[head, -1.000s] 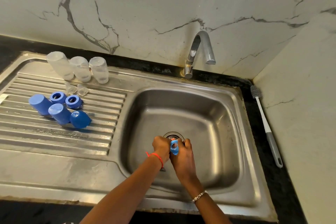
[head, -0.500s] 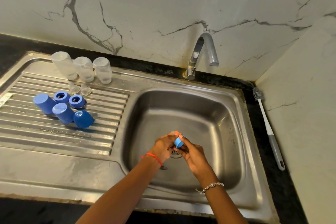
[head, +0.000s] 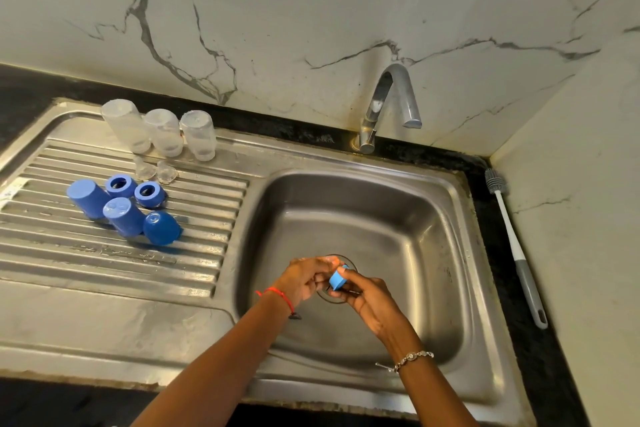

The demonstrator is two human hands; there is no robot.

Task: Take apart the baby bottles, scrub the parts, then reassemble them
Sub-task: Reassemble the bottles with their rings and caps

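Over the drain of the steel sink basin [head: 408, 218], my right hand [head: 367, 298] grips a small blue screw ring [head: 337, 279]. My left hand [head: 304, 276] meets it from the left, fingertips pinching something pale at the ring's top; what it is I cannot tell. On the ribbed drainboard [head: 69, 253] three clear bottle bodies [head: 162, 132] stand upside down in a row. In front of them lie two clear teats [head: 156, 172], two blue rings [head: 135, 189] and three blue caps [head: 124, 217].
A white and grey bottle brush [head: 512, 243] lies on the black counter strip right of the sink. The chrome tap [head: 388, 104] stands behind the basin with no water running. Marble walls close in the back and right.
Both hands have turned the blue ring from edge-on upright to tilted. My right hand has dropped lower and rotated palm up under it. The view has shifted slightly.
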